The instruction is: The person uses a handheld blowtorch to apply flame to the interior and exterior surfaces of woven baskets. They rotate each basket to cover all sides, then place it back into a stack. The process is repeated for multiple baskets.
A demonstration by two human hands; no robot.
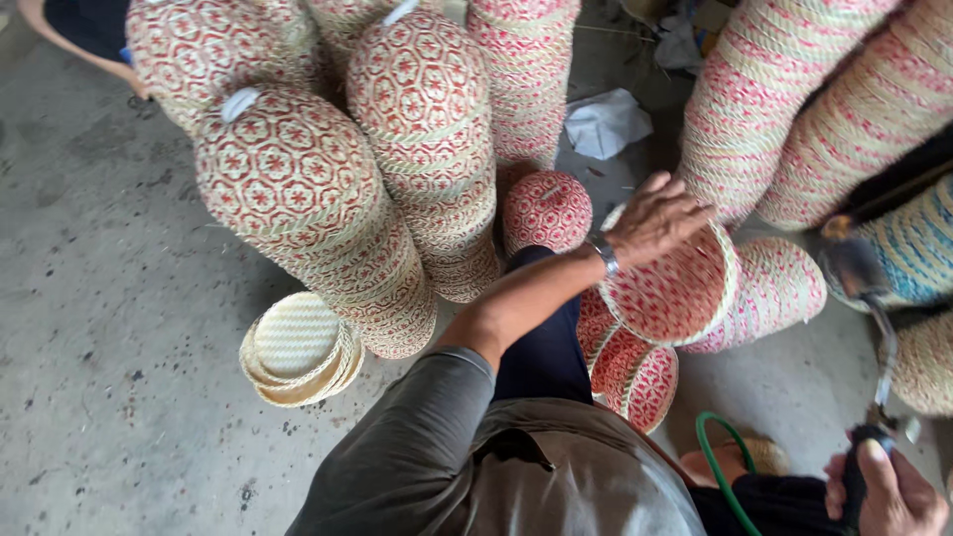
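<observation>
Hands among woven baskets

Left hand [650, 220] fingers gripped the rim of an empty red-patterned basket [675, 293]; right hand [888, 491] fingers clasped a black tool [862, 298].

red-patterned woven basket [675, 293] tilted, open mouth up; long black metal tool [874, 318] angled upright.

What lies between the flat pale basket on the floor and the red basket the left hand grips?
In the head view, the person's own left forearm and dark trouser leg lie between the pale basket and the red basket under the left hand.
</observation>
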